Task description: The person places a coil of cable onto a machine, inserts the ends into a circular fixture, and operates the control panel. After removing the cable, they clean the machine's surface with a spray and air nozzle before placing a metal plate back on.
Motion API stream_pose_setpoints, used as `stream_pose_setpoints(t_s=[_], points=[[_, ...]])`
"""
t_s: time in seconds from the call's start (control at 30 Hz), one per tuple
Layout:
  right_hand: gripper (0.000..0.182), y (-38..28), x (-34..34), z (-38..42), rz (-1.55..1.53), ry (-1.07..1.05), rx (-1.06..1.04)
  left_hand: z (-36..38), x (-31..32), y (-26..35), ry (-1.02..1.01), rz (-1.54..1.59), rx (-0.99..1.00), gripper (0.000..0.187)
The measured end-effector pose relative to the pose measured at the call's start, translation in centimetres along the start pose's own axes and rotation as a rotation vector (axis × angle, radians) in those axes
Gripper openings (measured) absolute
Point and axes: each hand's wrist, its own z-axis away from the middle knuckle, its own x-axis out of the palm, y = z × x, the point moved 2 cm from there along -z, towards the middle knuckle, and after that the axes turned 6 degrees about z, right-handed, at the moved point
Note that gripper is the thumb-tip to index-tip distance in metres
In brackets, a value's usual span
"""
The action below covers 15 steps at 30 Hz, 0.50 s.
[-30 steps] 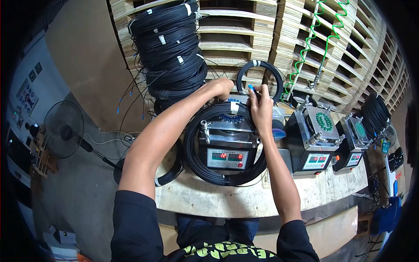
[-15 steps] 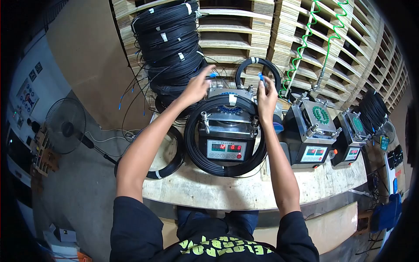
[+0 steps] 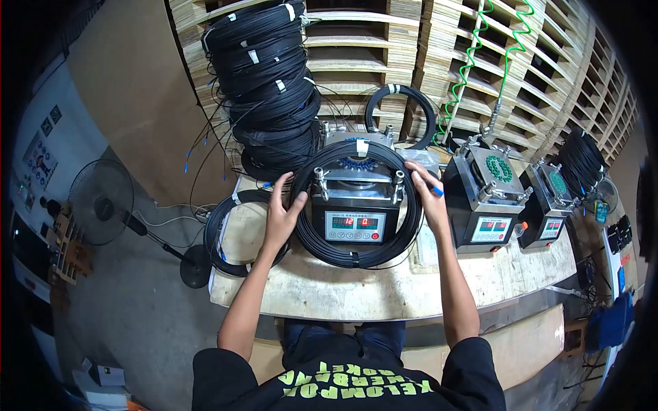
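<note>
A coil of black cable (image 3: 322,251) bound with white tape stands upright against the front of a black and metal machine (image 3: 356,183) with a red digital display. My left hand (image 3: 279,218) is at the coil's left side, its thumb across the front and fingertips at the outer edge. On the right side, my right hand (image 3: 430,200) is closed on the coil, its thumb and forefinger at the upper rim. A blue connector (image 3: 436,192) sticks out by the right hand's fingers. The backs of both grips are hidden.
A tall stack of cable coils (image 3: 264,89) rises at the back left. Another coil (image 3: 214,236) lies on the left of the wooden table (image 3: 308,298). Two similar machines (image 3: 490,192) stand to the right. A fan (image 3: 103,205) is beyond the table's left edge. Wooden pallets (image 3: 363,58) line the back.
Both hands have come down from above the machine to the coil's sides. The blue piece by my left hand is no longer seen there; the right hand's connector came down with it.
</note>
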Motion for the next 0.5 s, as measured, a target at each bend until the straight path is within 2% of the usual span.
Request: stream_pose_setpoints(t_s=[0.1,0.2,0.23,0.47,0.5], points=[[0.034,0.1,0.7,1.2,0.175,0.018,-0.121,1.9,1.3,-0.2,-0.003,-0.198,0.034,0.077],[0.041,0.1,1.8,2.9,0.407,0.109,-0.136,2.1,1.5,-1.3,0.043,-0.253,0.064,0.073],[0.044,0.3,2.1,3.2,0.496,0.135,-0.16,2.2,1.6,-1.5,0.06,-0.303,0.033,0.065],[0.048,-0.6,2.1,2.8,0.503,0.142,-0.11,1.8,1.7,-1.4,0.139,-0.322,0.109,0.051],[0.048,-1.0,2.4,2.4,0.516,0.204,-0.213,1.4,1.6,-0.7,0.137,-0.321,0.114,0.051]])
